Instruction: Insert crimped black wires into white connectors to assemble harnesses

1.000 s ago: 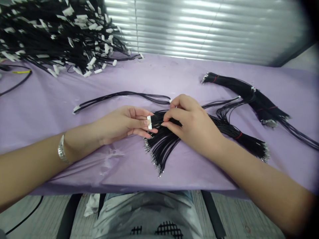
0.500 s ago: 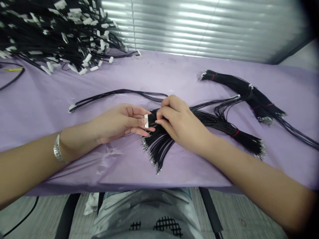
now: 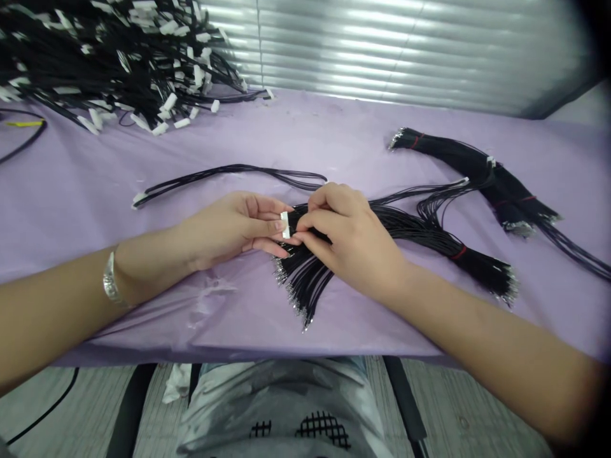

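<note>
Between the thumb and fingers of my left hand (image 3: 248, 226) is a small white connector (image 3: 285, 225). My right hand (image 3: 351, 235) is just to its right, thumb and forefinger pinched on a thin black wire close to the connector; the wire's tip is hidden. Beneath both hands spreads a bundle of black wires (image 3: 310, 280) with silvery metal terminals fanned toward the table's front. Its other end (image 3: 482, 267) runs right, tied with a red band.
A second banded wire bundle (image 3: 458, 165) lies at the back right. Black cables with a white connector (image 3: 139, 199) stretch across the left. A large heap of black cables with white connectors (image 3: 119, 63) fills the back left of the purple-covered table (image 3: 238, 312), before window blinds (image 3: 334, 51).
My right thumb and forefinger have come closer to the white connector, and my left hand still grips it. The whole view has shifted slightly.
</note>
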Available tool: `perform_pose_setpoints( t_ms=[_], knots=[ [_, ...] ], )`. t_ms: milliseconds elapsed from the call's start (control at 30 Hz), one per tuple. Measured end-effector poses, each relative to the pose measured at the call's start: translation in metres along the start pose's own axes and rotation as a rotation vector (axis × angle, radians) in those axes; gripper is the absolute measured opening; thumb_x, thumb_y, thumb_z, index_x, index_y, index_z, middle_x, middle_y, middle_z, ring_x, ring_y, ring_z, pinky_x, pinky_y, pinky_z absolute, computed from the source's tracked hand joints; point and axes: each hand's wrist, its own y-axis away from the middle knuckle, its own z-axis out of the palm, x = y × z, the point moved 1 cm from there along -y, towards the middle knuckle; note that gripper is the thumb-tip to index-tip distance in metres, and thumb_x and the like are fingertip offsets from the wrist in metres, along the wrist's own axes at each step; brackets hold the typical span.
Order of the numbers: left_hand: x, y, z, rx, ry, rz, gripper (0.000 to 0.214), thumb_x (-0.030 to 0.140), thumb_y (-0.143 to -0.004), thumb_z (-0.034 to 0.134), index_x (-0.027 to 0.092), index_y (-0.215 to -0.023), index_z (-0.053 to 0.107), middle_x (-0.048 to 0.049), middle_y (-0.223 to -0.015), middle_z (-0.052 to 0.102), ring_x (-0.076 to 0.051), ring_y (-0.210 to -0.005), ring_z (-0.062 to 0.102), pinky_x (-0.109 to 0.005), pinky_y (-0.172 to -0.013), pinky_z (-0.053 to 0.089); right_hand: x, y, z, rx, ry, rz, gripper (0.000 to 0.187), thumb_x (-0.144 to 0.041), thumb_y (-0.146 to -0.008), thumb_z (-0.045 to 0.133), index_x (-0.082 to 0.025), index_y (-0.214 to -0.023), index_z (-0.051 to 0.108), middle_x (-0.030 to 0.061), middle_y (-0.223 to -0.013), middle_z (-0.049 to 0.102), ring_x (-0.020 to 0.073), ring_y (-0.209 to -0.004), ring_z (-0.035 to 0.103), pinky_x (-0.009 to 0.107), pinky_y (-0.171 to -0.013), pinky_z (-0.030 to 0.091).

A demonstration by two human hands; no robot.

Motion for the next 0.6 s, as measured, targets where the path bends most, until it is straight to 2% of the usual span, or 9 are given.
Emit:
perform_pose_setpoints(
  t_ms=[167, 400, 500, 600],
  knots=[
    [0.001, 0.0, 0.002, 0.031, -0.037, -0.013, 0.019, 0.002, -0.079, 0.058, 0.013, -0.088, 0.071, -0.005, -0.08, 0.07, -0.014, -0.075, 0.069, -0.019, -0.063, 0.058, -0.002, -0.001, 0.005, -0.029, 0.054, 0.044, 0.024, -0.019, -0.093, 0.039, -0.011, -0.086, 0.061, 0.0135, -0.099, 0.054, 0.0216, -0.09, 0.048, 0.038, -0.082, 0.04],
    [0.0, 0.0, 0.002, -0.016, -0.082, 0.017, 0.019, 0.006, -0.08, 0.059, 0.015, -0.09, 0.072, -0.0046, -0.084, 0.071, -0.015, -0.078, 0.069, -0.02, -0.064, 0.058, 0.0, -0.001, 0.014, -0.073, 0.082, 0.025, 0.023, -0.016, -0.093, 0.037, -0.01, -0.089, 0.058, 0.0156, -0.103, 0.053, 0.0229, -0.094, 0.046, 0.039, -0.085, 0.039],
    [0.001, 0.001, 0.004, -0.005, -0.044, 0.008, 0.016, 0.005, -0.078, 0.061, 0.012, -0.087, 0.072, -0.0061, -0.083, 0.071, -0.015, -0.077, 0.069, -0.021, -0.064, 0.059, -0.002, -0.002, 0.007, -0.068, 0.096, 0.02, 0.023, -0.016, -0.093, 0.037, -0.011, -0.09, 0.059, 0.0149, -0.103, 0.053, 0.0225, -0.095, 0.046, 0.039, -0.085, 0.039],
    [0.002, 0.0, 0.003, 0.036, 0.032, 0.024, 0.014, 0.003, -0.077, 0.062, 0.01, -0.085, 0.071, -0.0076, -0.082, 0.071, -0.016, -0.075, 0.069, -0.022, -0.066, 0.058, -0.005, -0.003, -0.011, 0.017, 0.115, -0.005, 0.023, -0.019, -0.093, 0.04, -0.013, -0.089, 0.061, 0.0133, -0.103, 0.053, 0.0222, -0.094, 0.046, 0.039, -0.084, 0.039]
  ],
)
